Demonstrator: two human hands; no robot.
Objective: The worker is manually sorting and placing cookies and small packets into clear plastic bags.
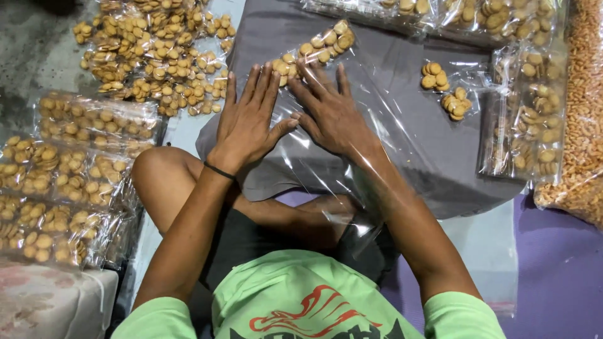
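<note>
A green shirt sits lowest in view. Beyond it both hands lie flat, fingers spread, gripping nothing — left hand and right hand press a clear plastic bag onto grey cloth. The bag runs away from the fingertips, slanting right; its far end holds small round biscuits, nearer the right hand.

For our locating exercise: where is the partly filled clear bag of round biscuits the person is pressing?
In the head view, the clear bag lies top-centre on the grey cloth, under the fingertips of the left hand and right hand.
</note>
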